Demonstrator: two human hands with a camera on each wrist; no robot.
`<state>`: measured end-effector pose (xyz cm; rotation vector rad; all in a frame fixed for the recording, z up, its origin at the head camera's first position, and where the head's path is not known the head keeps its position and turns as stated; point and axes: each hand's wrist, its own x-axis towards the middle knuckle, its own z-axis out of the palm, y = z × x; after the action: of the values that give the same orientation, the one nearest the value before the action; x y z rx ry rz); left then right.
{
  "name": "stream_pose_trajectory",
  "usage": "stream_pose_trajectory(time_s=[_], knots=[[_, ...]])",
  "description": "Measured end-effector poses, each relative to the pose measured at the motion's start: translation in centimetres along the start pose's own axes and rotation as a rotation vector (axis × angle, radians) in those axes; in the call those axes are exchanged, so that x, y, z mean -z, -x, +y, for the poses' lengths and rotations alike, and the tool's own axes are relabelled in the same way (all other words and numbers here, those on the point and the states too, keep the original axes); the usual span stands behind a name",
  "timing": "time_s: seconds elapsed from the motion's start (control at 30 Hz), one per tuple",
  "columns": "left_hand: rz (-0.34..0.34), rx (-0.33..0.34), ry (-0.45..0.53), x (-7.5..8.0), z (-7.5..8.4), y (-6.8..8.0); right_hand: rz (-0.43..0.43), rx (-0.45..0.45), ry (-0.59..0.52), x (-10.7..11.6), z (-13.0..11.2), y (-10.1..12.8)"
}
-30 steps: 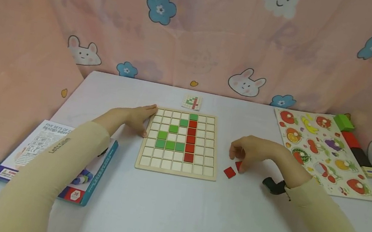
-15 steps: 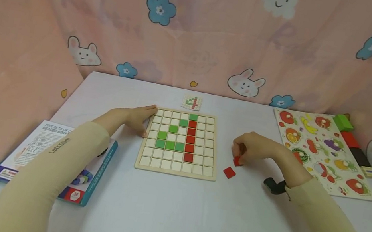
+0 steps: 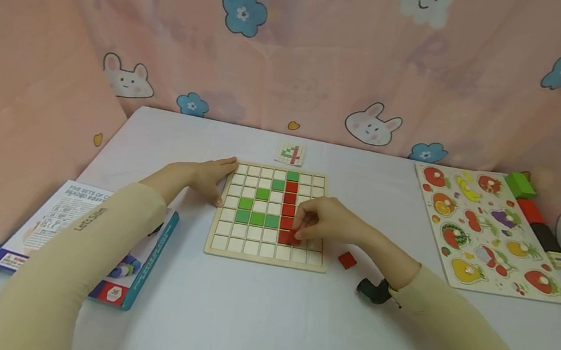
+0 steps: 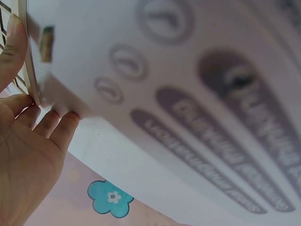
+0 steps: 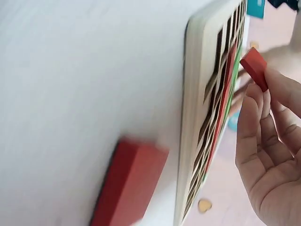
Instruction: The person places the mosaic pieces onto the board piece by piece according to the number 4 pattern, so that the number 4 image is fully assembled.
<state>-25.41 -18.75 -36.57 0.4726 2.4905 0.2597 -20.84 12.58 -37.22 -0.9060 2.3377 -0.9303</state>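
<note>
A wooden grid board [image 3: 264, 260] lies in the middle of the table, with several green tiles [image 3: 257, 218] and a column of red tiles [image 3: 290, 198] in its cells. My right hand [image 3: 328, 222] is over the board's right part, pinching a red tile [image 5: 254, 67] between thumb and fingers, just beside the column's lowest red tile. Another red tile [image 3: 347, 260] lies loose on the cloth right of the board. My left hand [image 3: 208, 180] rests at the board's left edge, fingers spread and touching it; in the left wrist view the thumb [image 4: 13, 52] lies against the edge.
Behind the board lies a small pattern card [image 3: 290, 154] with a green and red figure. A fruit puzzle board [image 3: 491, 233] lies at the right, with green, red and black blocks [image 3: 530, 211] along its far side. A printed box [image 3: 150, 264] lies under my left forearm.
My right hand has picked up one of two loose red tiles from the cloth and carried it left over the board. My left hand has stayed in place.
</note>
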Motion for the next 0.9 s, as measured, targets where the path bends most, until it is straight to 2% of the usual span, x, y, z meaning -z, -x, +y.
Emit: stream_pose_trajectory(time_s=[0.2, 0.43, 0.7, 0.9], knots=[[-0.003, -0.001, -0.006, 0.0, -0.1, -0.1, -0.051, 0.02, 0.064, -2.2, -1.5, -0.8], [0.002, -0.006, -0.001, 0.0, -0.2, 0.0, -0.034, 0.053, 0.167, -3.0, -2.0, -0.6], [-0.001, -0.007, 0.001, -0.1, -0.3, -0.1, -0.054, 0.042, 0.177, -1.0, -0.4, 0.9], [0.0, -0.003, -0.006, -0.1, -0.2, 0.0, -0.127, -0.071, 0.173, 1.6, 1.8, 3.0]])
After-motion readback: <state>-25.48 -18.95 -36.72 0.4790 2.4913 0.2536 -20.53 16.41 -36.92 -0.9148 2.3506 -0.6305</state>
